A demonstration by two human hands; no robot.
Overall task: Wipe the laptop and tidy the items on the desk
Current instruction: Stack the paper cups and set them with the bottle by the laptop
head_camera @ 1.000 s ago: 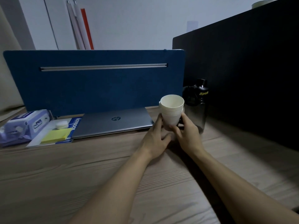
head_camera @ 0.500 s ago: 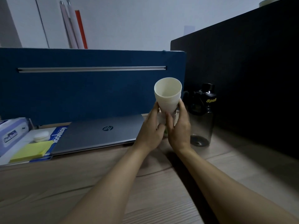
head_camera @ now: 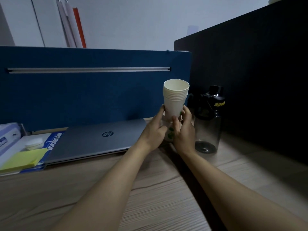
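Observation:
A stack of white paper cups (head_camera: 175,99) stands upright just right of the closed silver laptop (head_camera: 98,139). My left hand (head_camera: 154,129) grips the lower part of the stack from the left. From the right, my right hand (head_camera: 184,130) grips the same stack, its fingers curled round the base with green print. The stack's bottom is hidden behind my fingers, so I cannot tell whether it touches the desk (head_camera: 150,197).
A dark transparent water bottle (head_camera: 208,120) stands close to the right of the cups. Left of the laptop lie a blue notebook (head_camera: 55,140), yellow sticky notes (head_camera: 25,159), a small white round case (head_camera: 33,143) and a wipes pack (head_camera: 6,135). A blue partition (head_camera: 83,90) and a black panel (head_camera: 258,89) bound the desk.
Half a second ago a single cup was raised above the stack between both hands. Now it sits nested in the stack, and both hands hold the stack lower, near the bottle.

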